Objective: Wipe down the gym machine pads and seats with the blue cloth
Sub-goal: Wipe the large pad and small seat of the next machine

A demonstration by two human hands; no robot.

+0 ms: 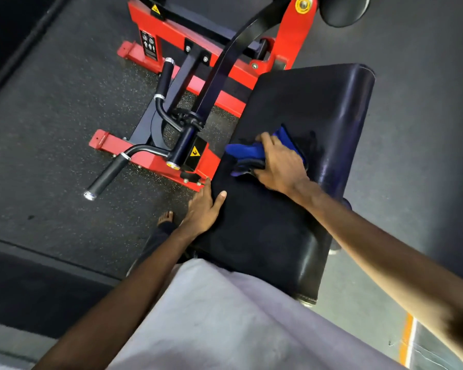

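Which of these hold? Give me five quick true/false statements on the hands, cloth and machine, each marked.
1. The right hand holds the cloth against the pad. True.
2. The left hand holds a second cloth. False: it holds nothing and rests on the pad's left edge.
3. The cloth lies on the floor. False: it is on the pad, under the right hand.
4. The frame is red. True.
5. The near handle has a black grip. True.
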